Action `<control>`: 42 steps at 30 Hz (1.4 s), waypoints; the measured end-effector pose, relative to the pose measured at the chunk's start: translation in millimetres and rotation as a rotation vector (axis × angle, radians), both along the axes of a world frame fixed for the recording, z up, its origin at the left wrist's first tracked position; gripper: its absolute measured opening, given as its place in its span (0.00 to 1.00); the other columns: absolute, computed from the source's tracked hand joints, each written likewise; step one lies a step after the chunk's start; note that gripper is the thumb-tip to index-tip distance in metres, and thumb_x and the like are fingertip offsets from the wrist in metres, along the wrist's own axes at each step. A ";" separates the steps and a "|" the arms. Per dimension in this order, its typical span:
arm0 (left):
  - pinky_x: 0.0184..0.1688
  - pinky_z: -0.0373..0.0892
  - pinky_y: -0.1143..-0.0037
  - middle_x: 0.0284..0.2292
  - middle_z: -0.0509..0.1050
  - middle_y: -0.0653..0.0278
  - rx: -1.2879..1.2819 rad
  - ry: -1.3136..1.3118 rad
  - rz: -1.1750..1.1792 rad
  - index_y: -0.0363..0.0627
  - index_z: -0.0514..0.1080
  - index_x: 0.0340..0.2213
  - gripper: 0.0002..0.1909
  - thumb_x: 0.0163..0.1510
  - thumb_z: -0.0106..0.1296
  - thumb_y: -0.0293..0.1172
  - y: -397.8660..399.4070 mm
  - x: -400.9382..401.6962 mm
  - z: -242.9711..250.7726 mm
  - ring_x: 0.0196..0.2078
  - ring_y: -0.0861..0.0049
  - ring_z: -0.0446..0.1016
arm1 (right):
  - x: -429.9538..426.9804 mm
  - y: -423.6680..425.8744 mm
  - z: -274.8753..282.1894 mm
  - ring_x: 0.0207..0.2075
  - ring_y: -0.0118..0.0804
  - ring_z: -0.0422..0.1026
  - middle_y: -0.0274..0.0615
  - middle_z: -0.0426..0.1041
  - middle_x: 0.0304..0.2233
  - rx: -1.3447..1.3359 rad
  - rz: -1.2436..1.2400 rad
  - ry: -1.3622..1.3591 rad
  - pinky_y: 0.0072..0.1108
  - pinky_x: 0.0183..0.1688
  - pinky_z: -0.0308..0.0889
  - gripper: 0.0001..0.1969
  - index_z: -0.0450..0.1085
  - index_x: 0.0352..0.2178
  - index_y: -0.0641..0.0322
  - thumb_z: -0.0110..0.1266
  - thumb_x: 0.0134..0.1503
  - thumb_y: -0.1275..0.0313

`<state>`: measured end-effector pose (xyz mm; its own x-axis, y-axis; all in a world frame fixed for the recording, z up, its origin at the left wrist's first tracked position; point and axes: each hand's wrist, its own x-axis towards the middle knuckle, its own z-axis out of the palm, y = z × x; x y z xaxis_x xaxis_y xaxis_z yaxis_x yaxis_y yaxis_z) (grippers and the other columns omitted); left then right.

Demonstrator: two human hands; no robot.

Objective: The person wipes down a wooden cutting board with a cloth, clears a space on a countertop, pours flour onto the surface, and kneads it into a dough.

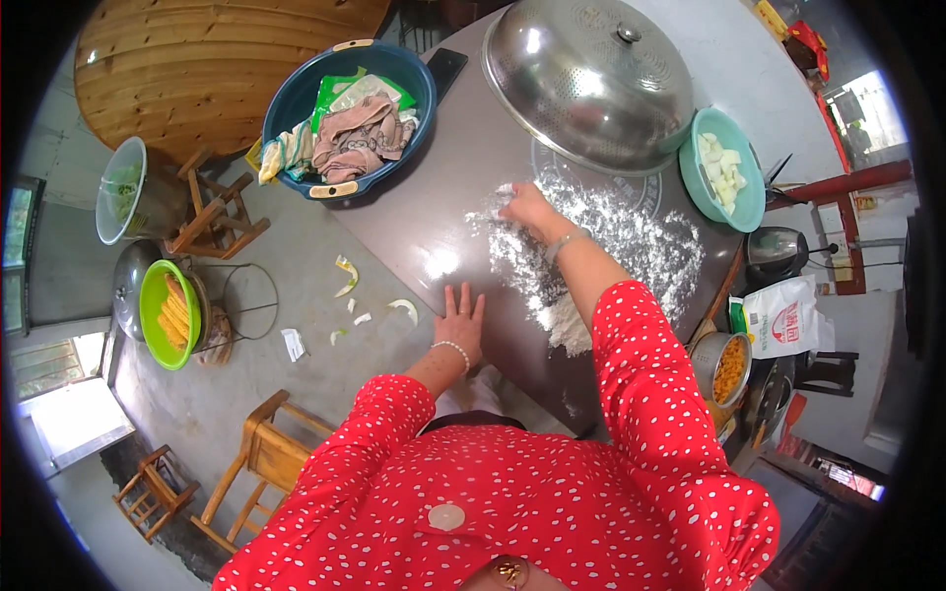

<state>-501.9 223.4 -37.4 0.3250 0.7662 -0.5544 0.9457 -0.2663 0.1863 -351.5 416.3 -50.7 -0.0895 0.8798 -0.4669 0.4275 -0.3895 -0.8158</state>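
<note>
My left hand (460,325) lies palm down at the table's near edge, fingers spread, with nothing in it. On the brown tabletop (414,221), white flour (621,207) is scattered in a wide, uneven patch. Over its left part is my right hand (531,210), fingers bent and whitened at the tips; whether they hold flour is hidden. A thicker heap of flour (569,325) lies closer to me, partly behind my right forearm. Beyond the patch, a large domed metal lid (591,81) covers part of a printed circle on the tabletop.
A blue basin (277,111) with cloths and a black phone (447,70) sit at the table's far left. To the right are a turquoise bowl (748,199) of pale chunks, a kettle (776,251) and a pot (702,362). Peelings (346,277) and a wooden chair (277,451) are on the floor.
</note>
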 end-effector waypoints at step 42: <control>0.55 0.45 0.65 0.53 0.36 0.41 -0.036 0.128 -0.122 0.42 0.39 0.53 0.49 0.36 0.54 0.46 5.0 5.4 10.7 0.55 0.42 0.35 | 227.2 -210.5 3.7 0.19 0.37 0.70 0.47 0.69 0.19 -0.130 -0.764 -0.001 0.23 0.17 0.66 0.07 0.68 0.26 0.74 0.43 0.43 0.83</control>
<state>-496.4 228.4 -26.8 0.3390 0.7046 -0.6233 0.9235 -0.3756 0.0776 -124.4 205.7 -47.1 0.5202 0.6358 -0.5702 0.0024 -0.6687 -0.7435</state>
